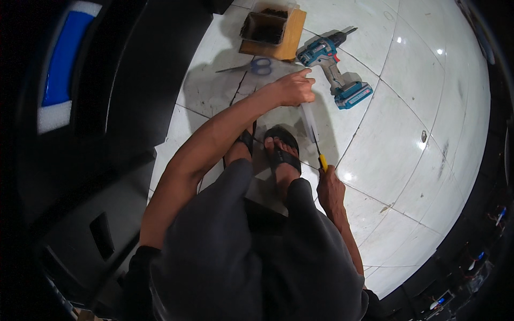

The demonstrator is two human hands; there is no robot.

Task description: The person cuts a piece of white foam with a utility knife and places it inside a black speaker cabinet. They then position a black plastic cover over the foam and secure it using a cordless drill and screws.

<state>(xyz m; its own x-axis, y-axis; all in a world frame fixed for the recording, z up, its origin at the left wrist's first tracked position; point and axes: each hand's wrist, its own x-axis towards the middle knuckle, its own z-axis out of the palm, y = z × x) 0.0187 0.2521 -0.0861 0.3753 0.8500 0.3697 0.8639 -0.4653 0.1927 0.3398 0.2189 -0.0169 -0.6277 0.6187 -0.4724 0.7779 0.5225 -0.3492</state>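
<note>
My left hand (294,88) is closed on the upper end of a whitish, translucent strip (308,119), which hangs down toward the right foot. In my right hand (332,191) is a slim yellow-handled tool (323,162). Its thin dark shaft or blade points up to the strip's lower end and seems to meet it; I cannot tell which kind of tool it is. Just beyond the left hand lie scissors (261,66) with pale bluish handles, partly under something clear. A teal and grey cordless drill (331,67) rests on its side to the right of that hand.
Clear plastic tubs (263,28) of dark soil-like matter stand on a wooden block (292,35) at the far side. My sandalled foot (282,150) is close beside the strip. White tiled floor (407,128) spreads right; black furniture (144,64) borders the left.
</note>
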